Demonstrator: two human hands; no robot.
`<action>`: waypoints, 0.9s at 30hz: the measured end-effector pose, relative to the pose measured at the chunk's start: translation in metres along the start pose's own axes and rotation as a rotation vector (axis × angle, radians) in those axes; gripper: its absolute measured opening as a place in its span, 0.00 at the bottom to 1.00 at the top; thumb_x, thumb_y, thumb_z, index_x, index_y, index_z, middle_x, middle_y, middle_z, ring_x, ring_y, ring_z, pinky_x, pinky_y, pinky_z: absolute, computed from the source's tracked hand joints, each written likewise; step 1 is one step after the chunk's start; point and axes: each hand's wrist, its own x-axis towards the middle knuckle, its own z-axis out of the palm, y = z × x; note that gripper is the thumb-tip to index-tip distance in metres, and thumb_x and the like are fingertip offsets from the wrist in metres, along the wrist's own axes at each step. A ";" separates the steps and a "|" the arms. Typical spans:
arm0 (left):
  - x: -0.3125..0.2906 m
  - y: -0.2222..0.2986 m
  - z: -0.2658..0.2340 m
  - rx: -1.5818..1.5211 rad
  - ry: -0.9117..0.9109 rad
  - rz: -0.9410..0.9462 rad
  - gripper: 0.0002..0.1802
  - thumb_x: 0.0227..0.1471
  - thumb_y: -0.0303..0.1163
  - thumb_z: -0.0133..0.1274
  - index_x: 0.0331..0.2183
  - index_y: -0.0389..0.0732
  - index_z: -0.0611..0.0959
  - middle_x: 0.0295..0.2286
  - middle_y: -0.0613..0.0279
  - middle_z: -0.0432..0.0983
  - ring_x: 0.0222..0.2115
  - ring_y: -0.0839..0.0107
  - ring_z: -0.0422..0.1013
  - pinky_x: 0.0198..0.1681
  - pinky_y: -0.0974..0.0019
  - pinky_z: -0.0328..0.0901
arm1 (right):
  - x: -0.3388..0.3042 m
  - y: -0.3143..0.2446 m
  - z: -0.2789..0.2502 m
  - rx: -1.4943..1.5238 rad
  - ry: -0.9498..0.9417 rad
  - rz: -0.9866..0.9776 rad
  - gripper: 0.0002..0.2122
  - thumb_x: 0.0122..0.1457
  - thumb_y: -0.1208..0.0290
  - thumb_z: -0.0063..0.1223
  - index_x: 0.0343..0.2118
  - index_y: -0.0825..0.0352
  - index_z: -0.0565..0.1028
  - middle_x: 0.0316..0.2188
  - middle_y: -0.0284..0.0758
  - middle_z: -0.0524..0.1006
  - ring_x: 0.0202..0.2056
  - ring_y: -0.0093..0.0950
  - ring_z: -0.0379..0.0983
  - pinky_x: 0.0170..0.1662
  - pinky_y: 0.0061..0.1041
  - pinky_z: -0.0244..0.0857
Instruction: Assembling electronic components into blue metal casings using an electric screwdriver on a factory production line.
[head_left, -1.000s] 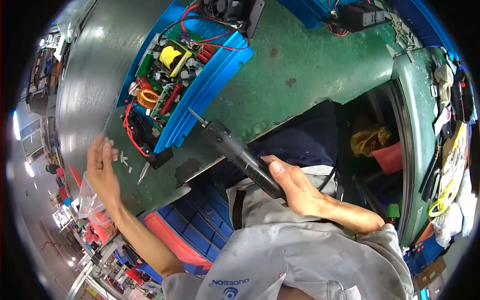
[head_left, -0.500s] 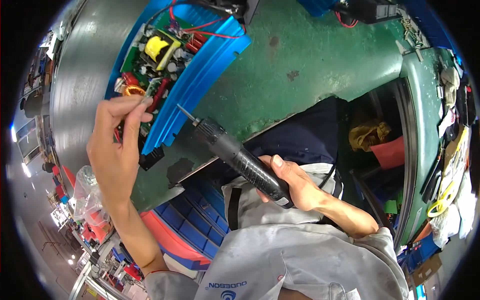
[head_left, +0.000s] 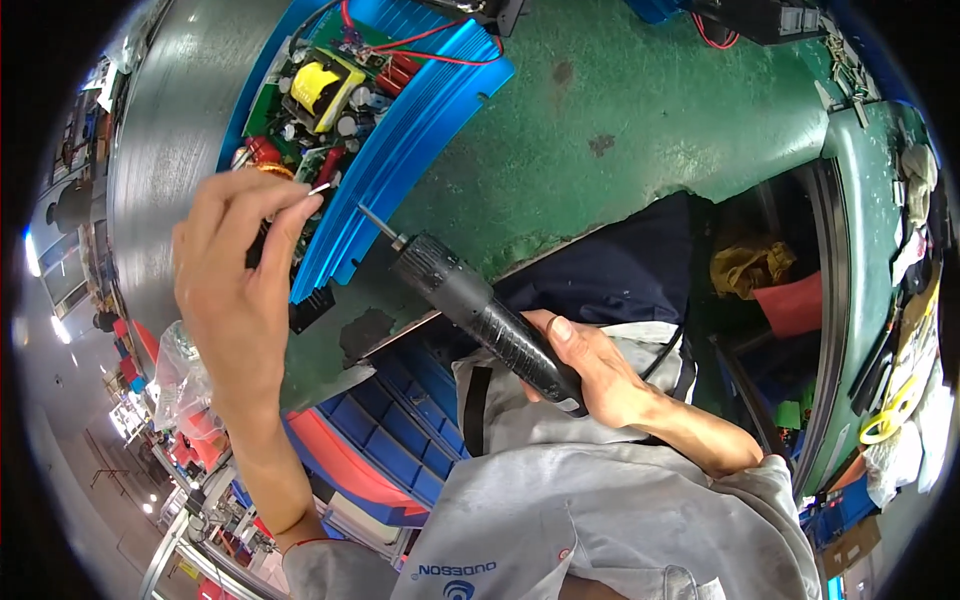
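Between thumb and forefinger, my left hand pinches a small silvery screw. It hovers at the near end of a blue finned metal housing, partly covering it. Inside the housing lies a green circuit board with a yellow-wrapped transformer, capacitors and a copper coil. My right hand grips a black electric screwdriver around its rear end. The driver's bit points up and left, close to the housing's near edge. Whether the bit touches the housing, I cannot tell.
Red wires loop over the housing's far end. A green worn bench spreads to the right, with several screws and a black part with red wires at its far right. Blue bins sit below the bench edge.
My left hand has shifted slightly right, and the screw in its fingertips shows more plainly. The screwdriver stays nearly in place in my right hand. The whole view has shifted a little.
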 end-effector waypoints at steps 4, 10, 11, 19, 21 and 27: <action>0.000 0.002 0.005 -0.024 -0.008 0.003 0.04 0.51 0.25 0.61 0.32 0.39 0.84 0.48 0.66 0.76 0.44 0.65 0.73 0.49 0.63 0.64 | -0.001 0.003 0.001 0.013 -0.005 0.015 0.36 0.70 0.40 0.23 0.57 0.72 0.69 0.24 0.31 0.75 0.28 0.19 0.68 0.34 0.22 0.61; 0.003 -0.005 0.014 -0.007 -0.033 0.052 0.03 0.51 0.25 0.61 0.31 0.39 0.84 0.53 0.63 0.74 0.56 0.60 0.68 0.57 0.60 0.61 | 0.000 0.001 0.002 0.030 -0.008 0.009 0.31 0.72 0.44 0.22 0.58 0.66 0.70 0.23 0.29 0.72 0.28 0.20 0.68 0.34 0.24 0.62; 0.004 -0.006 0.014 -0.004 -0.035 0.053 0.03 0.51 0.25 0.61 0.31 0.39 0.84 0.53 0.63 0.74 0.56 0.60 0.68 0.57 0.60 0.61 | 0.001 -0.001 0.002 -0.012 -0.006 0.002 0.31 0.72 0.45 0.22 0.58 0.67 0.69 0.23 0.30 0.73 0.28 0.22 0.68 0.34 0.25 0.63; 0.001 -0.012 0.018 -0.213 -0.054 -0.156 0.05 0.53 0.24 0.59 0.35 0.37 0.86 0.58 0.58 0.71 0.59 0.59 0.66 0.62 0.60 0.58 | -0.017 -0.046 0.006 -0.277 0.066 0.099 0.25 0.73 0.53 0.30 0.59 0.70 0.65 0.27 0.35 0.75 0.30 0.25 0.70 0.37 0.28 0.64; -0.005 -0.015 0.011 -0.243 -0.036 -0.113 0.04 0.52 0.22 0.59 0.33 0.36 0.85 0.58 0.54 0.70 0.60 0.57 0.65 0.64 0.58 0.56 | -0.021 -0.056 0.013 -0.243 0.036 0.094 0.26 0.73 0.54 0.28 0.59 0.71 0.66 0.28 0.31 0.76 0.32 0.20 0.69 0.39 0.22 0.63; -0.001 -0.021 0.018 -0.407 -0.070 -0.058 0.06 0.47 0.20 0.61 0.31 0.35 0.83 0.60 0.51 0.67 0.63 0.52 0.60 0.65 0.53 0.54 | -0.017 -0.032 -0.004 -0.043 -0.025 0.210 0.36 0.69 0.40 0.24 0.57 0.71 0.68 0.25 0.36 0.77 0.24 0.23 0.70 0.30 0.21 0.63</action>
